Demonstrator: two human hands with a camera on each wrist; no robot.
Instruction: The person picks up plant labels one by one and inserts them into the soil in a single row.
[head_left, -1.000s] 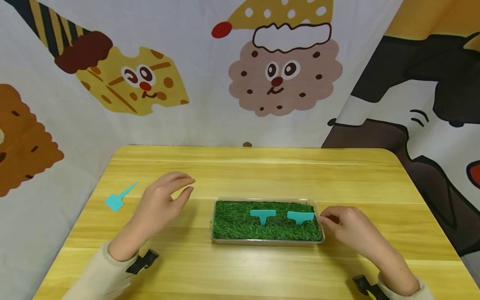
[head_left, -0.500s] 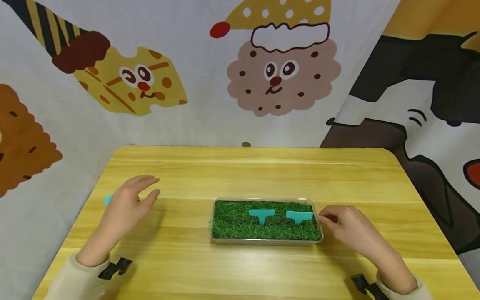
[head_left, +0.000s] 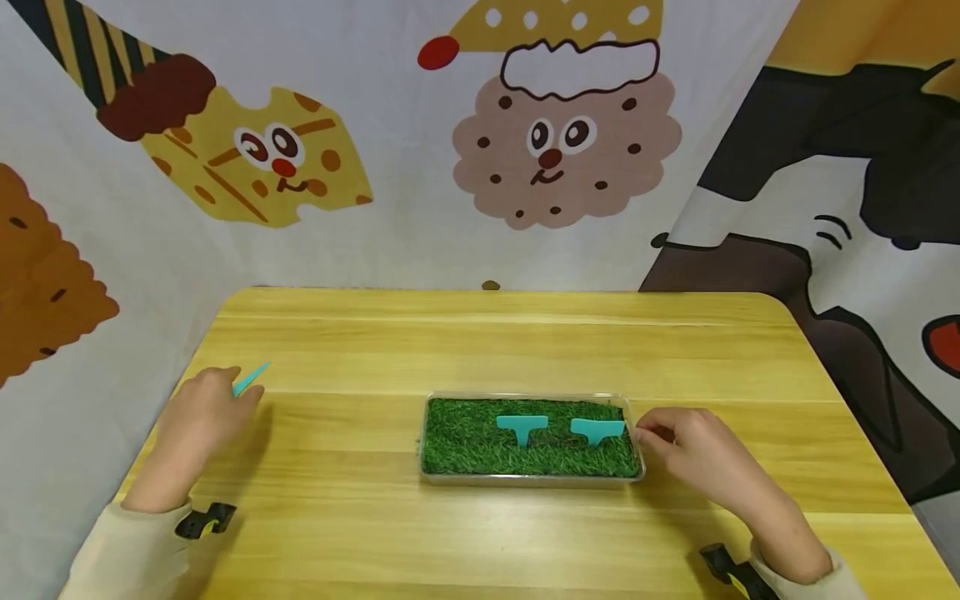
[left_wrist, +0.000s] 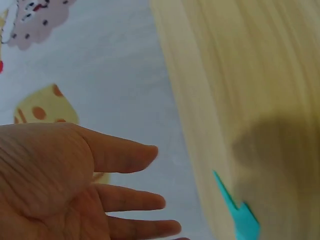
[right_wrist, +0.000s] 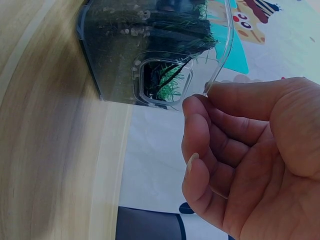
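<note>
I've got the left hand [head_left: 201,414] poised by the worktop's [head_left: 450,342] left edge, fingers loosely extended, nothing in its grasp, right above a flat teal plastic tag [left_wrist: 244,220] with a pointed stem; from the head view the hand covers the tag's broad end, and the stem pokes out, slanting toward the far edge. Over to the right, my right hand [head_left: 701,447] is pinching the right-end rim of a clear rectangular plastic box [head_left: 532,481] between thumb and forefinger. That box sits well short of the worktop's far edge, green artificial turf [head_left: 461,433] inside. One teal T-shaped marker [head_left: 522,422] stands near the turf's middle, a second T-shaped marker [head_left: 597,428] close to its right end.
</note>
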